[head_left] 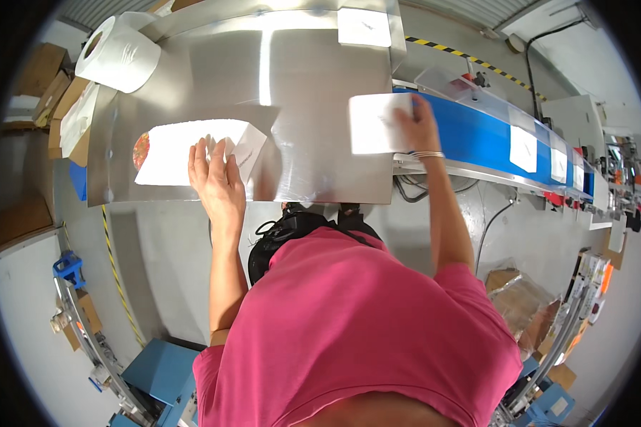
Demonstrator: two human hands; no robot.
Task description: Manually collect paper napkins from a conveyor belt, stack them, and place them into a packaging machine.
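The right grip [421,132] pinches the right side of a small white box [374,128]. That box is blurry, and it is where the shiny metal tabletop [306,78] meets the blue belt [463,124]. The left grip [217,167] is loose, with its fingers spread on a long white block [181,153] that lies on the tabletop. The block has a red patterned end [142,151]. More flat white pieces [523,149] sit on the belt.

I think the step now is moving the small box between belt and tabletop, but I can't tell which way. The next move seems to need a steady right grip and a gentle left one, so the block stays straight.
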